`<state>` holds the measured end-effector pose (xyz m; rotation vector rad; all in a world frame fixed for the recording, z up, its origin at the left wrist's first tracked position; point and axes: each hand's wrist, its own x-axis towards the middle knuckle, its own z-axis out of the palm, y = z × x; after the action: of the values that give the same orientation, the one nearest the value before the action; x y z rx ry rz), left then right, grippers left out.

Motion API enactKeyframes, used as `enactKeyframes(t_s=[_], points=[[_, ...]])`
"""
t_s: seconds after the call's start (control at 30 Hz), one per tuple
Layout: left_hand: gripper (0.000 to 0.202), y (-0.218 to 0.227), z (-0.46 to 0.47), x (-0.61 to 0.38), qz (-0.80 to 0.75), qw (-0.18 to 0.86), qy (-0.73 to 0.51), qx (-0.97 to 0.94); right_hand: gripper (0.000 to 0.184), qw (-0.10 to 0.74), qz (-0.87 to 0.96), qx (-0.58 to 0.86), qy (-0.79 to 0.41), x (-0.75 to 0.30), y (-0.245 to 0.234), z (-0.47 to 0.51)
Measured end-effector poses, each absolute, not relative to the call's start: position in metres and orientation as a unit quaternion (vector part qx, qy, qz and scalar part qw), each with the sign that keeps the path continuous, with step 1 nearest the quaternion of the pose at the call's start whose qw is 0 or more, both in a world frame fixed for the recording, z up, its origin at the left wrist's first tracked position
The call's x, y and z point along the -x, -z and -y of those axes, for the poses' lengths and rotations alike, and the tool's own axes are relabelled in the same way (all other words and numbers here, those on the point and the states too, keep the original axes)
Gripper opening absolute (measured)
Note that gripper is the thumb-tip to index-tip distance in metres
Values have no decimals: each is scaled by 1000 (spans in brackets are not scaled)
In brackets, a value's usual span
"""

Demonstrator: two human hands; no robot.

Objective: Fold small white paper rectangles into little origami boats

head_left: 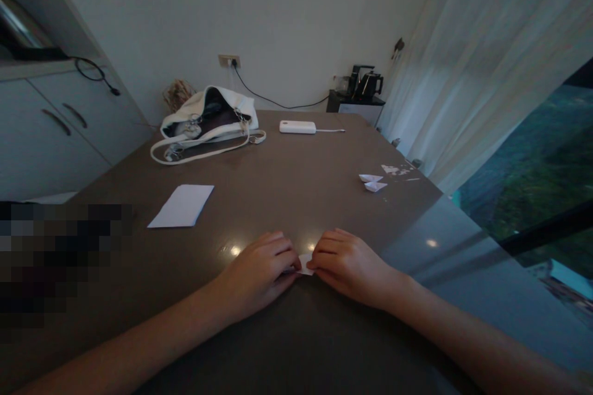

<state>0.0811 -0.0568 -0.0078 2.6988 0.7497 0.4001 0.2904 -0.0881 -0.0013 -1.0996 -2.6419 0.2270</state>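
Both hands rest on the brown table (287,191) near its front edge, fingertips facing each other. Between them lies a small white piece of paper (305,263), mostly hidden. My left hand (259,274) has its fingers curled and pinches the paper's left side. My right hand (347,265) has its fingers curled too and pinches the right side. Only a small white corner of the paper shows between the fingertips.
A folded white sheet (182,206) lies left of centre. Two small folded paper pieces (372,182) and paper scraps (396,169) sit at the right. A white handbag (208,120) and a white power bank (297,127) with cable lie at the back. A kettle (365,83) stands beyond.
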Motion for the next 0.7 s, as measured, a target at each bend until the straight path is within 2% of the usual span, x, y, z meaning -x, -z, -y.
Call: enactKeyframes(t_s=[0.13, 0.33, 0.47, 0.57, 0.63, 0.7], points=[[12, 10, 55, -79, -270, 179, -111, -940, 13, 122, 903, 389, -137, -292, 1, 88], [12, 6, 51, -79, -311, 243, -110, -912, 17, 149, 874, 407, -217, -296, 2, 83], [12, 1, 50, -81, -361, 275, -99, -885, 8, 192, 840, 439, -256, -294, 5, 82], [8, -1, 51, -81, -396, 312, -106, -857, 8, 221, 803, 473, -287, -292, 6, 81], [9, -2, 52, -82, -412, 333, -116, -840, 2, 221, 801, 481, -281, -291, 7, 79], [8, -2, 53, -82, -422, 334, -116, -835, 5, 218, 804, 482, -270, -290, 8, 78]])
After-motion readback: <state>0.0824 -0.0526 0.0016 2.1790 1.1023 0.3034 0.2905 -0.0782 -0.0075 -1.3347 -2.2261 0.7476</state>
